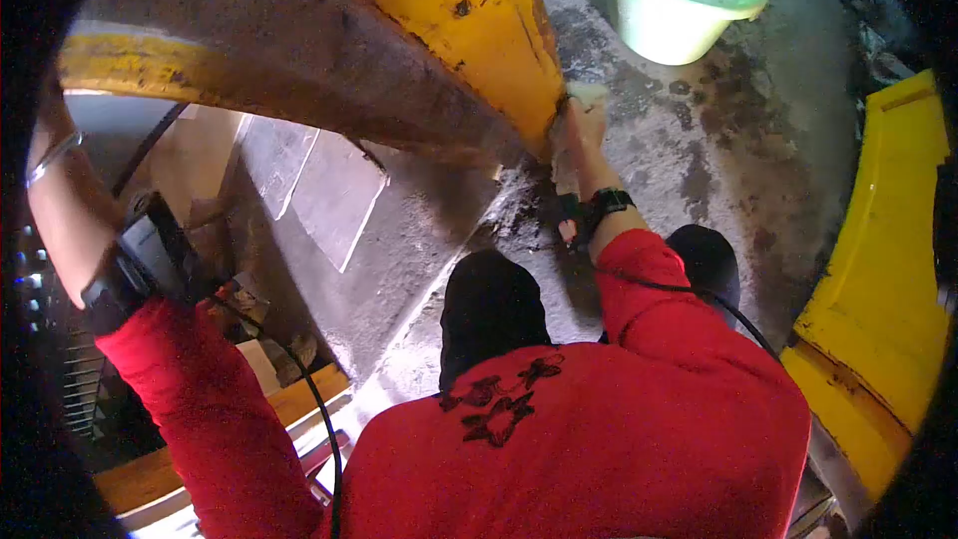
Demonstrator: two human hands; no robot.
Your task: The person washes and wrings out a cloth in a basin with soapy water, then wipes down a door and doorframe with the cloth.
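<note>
A large yellow panel (454, 5), scuffed and chipped along its edges, leans across the top of the view with its dark inner side towards me. My right hand (581, 130) is at the panel's lower right corner, fingers closed. A pale piece (589, 92) shows at the fingertips; its kind is unclear. My left arm reaches up to the panel's left end, where my left hand (50, 105) is mostly lost in the dark border and behind the panel's edge. Both wrists wear black straps, and cables run from them along the red sleeves.
A light green basin (689, 0) with cloudy liquid stands on the wet, stained concrete floor (718, 130). Another yellow panel (878, 269) stands at the right. Flat sheets (334, 190) lie below the leaning panel. A wooden edge (309, 394) runs at lower left, near dim clutter.
</note>
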